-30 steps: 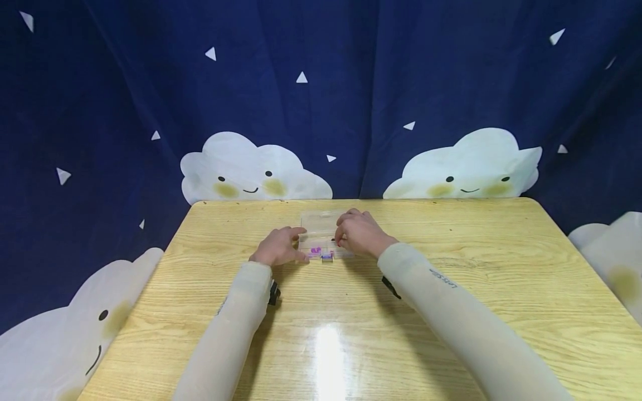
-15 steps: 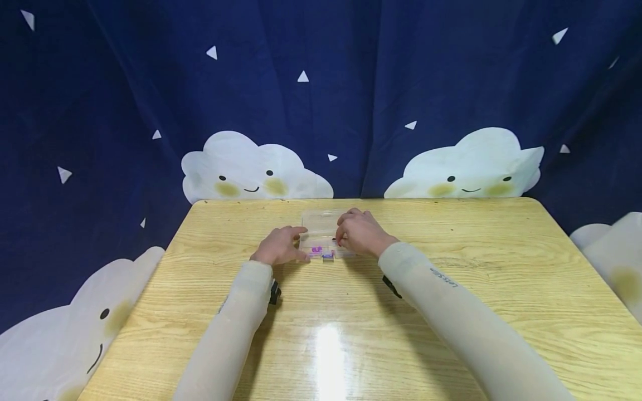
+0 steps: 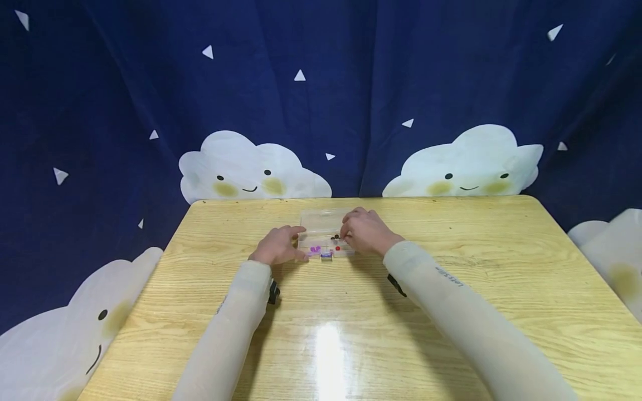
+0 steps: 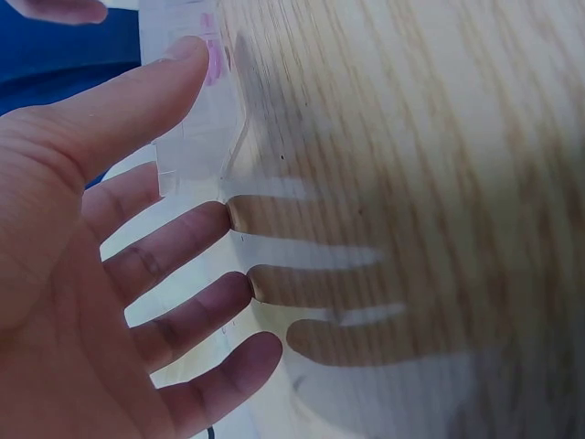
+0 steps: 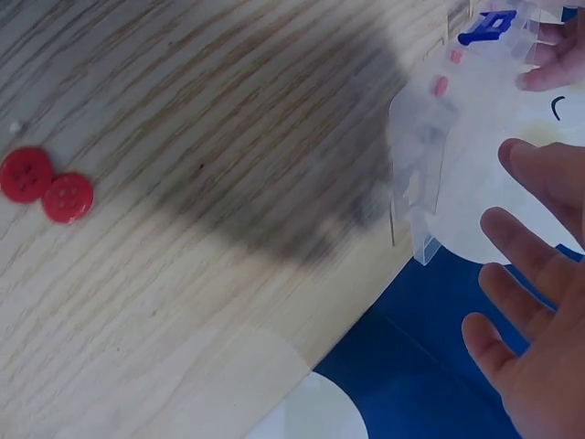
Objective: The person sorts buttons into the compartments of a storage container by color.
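A clear plastic box with its lid raised stands near the far table edge. Small dark round pieces and a red round piece show in its right part, purple pieces at the left front. A blue clasp sits on its front. My left hand is at the box's left end, thumb against the front corner, fingers spread. My right hand is by the right end, fingers loosely bent, nothing visible between them in the right wrist view.
Two red four-hole buttons lie touching on the wood in the right wrist view, a tiny white bit beside them. The wooden table ends behind the box at a dark blue curtain with cloud shapes.
My right hand has shifted slightly right, off the box's right compartments. The red piece and the dark pieces, mostly covered before, now show in the box. The left hand stays put.
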Demonstrator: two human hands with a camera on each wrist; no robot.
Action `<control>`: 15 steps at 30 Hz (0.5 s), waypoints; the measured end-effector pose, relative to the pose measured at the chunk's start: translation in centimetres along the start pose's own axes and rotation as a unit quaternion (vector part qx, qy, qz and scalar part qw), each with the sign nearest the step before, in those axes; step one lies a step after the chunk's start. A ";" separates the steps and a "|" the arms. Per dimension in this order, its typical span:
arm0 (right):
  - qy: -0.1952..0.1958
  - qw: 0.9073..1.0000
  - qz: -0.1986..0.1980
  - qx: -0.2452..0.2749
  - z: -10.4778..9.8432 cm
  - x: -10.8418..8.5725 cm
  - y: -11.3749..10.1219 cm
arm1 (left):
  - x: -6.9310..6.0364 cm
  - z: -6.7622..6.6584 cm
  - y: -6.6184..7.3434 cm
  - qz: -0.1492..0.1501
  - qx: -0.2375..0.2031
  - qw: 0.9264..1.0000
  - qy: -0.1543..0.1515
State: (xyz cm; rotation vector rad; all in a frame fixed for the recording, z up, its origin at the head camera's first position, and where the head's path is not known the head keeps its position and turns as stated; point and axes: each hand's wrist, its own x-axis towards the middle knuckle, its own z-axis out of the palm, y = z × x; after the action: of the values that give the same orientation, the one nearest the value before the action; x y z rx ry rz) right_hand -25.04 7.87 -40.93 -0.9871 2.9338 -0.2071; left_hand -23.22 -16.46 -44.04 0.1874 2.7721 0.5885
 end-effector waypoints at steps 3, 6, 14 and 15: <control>0.009 1.000 -0.005 0.000 0.0 0.0 0.5 | 0.0 0.0 -0.1 -0.001 0.001 1.000 -0.001; 0.018 1.000 -0.003 0.003 0.1 -0.1 1.0 | 0.0 -0.1 -0.1 -0.003 -0.004 1.000 -0.003; 0.036 0.999 0.004 0.009 -0.3 -0.8 2.4 | -0.2 -0.1 0.1 -0.011 -0.010 1.000 -0.002; 0.036 0.999 0.006 0.009 -0.4 -1.0 2.7 | -0.1 -0.1 0.0 -0.011 -0.009 1.000 -0.002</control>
State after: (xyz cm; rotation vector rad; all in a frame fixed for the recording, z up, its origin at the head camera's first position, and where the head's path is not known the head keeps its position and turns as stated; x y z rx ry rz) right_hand -25.92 10.66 -40.88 -0.9808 2.9962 -0.2756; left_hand -23.13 -16.47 -43.91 0.1553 2.7604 0.6060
